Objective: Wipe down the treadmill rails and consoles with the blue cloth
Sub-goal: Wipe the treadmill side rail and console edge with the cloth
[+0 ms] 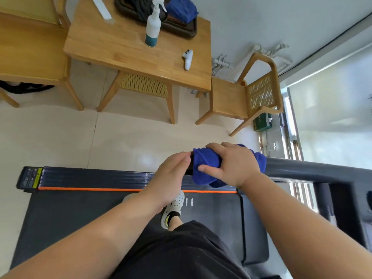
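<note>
On the treadmill (80, 214), the rail (306, 170) is mid-wipe: the cloth (207, 161) wraps its free end, clamped by the right hand (235, 166). The left hand (171, 174) sits against the tip, perhaps steadying it; its grip is unclear. The next move probably calls for sliding the cloth along the bare rail.

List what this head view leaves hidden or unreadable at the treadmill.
Rail surface under the blue cloth: covered by cloth and right hand.
Left hand grip on rail end: fingertips hidden behind the hand.
Warning label text: too small.
Tray contents: cut off at top edge.
</note>
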